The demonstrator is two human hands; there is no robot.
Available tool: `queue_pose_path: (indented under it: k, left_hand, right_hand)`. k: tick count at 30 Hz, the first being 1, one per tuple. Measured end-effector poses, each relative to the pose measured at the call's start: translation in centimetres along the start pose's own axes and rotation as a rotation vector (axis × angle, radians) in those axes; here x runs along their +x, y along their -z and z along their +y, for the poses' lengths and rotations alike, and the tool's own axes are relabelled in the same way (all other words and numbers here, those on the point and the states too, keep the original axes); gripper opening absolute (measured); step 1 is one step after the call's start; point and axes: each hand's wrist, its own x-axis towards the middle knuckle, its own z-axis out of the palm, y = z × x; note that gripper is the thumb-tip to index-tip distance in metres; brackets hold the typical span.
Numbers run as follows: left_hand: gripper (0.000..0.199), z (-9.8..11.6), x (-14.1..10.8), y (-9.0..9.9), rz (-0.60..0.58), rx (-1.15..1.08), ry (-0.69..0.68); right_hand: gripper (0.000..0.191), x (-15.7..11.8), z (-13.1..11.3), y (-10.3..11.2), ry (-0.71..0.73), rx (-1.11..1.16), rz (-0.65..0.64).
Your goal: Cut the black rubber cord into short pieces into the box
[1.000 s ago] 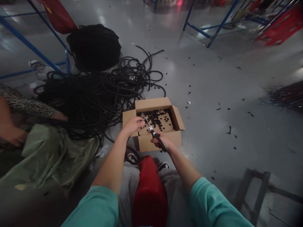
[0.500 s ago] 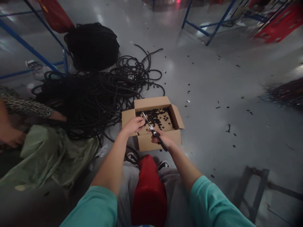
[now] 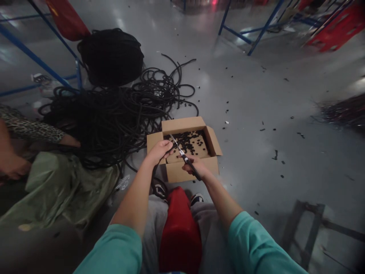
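Observation:
My left hand (image 3: 160,152) is closed on a black tube (image 3: 154,172), which trails down below it toward my left shoe. Only a short dark end of the tube shows at my fingertips. My right hand (image 3: 197,167) grips black-handled scissors (image 3: 184,156), their metal blades pointing up and left, close by the fingers of my left hand. Both hands are over an open cardboard box (image 3: 192,170). Short black cut pieces (image 3: 186,141) lie scattered on the bottom of the box.
A heap of black tubing (image 3: 108,114) spreads over the floor at left, near a big black bundle (image 3: 112,57). A co-worker's hands (image 3: 14,165) and green cloth (image 3: 68,182) are at far left. Blue metal frames (image 3: 242,34) stand behind. Small scraps dot the grey floor.
The scissors have shifted slightly up and left, and their blades look closer together. My left fingers have drawn back a little to the left. The box has stayed in place.

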Motion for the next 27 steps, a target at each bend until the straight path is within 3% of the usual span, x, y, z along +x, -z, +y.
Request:
queue_pose_path:
  k: [6, 12, 20, 27]
  left_hand:
    - [0.015, -0.5, 0.3, -0.3, 0.050, 0.085, -0.041]
    - [0.011, -1.1, 0.8, -0.1, -0.002, 0.069, -0.007]
    - [0.024, -0.7, 0.5, -0.2, 0.018, 0.056, 0.008]
    - [0.026, -1.6, 1.0, -0.1, 0.024, 0.095, 0.057]
  right_hand:
    - [0.063, -0.2, 0.0, 0.6, -0.019, -0.004, -0.053]
    - [0.060, -0.3, -0.3, 0.7, 0.043, -0.045, -0.061]
    - [0.064, -0.2, -0.2, 0.4, -0.025, 0.003, -0.027]
    - [0.063, -0.1, -0.1, 0.6, -0.047, -0.051, -0.005]
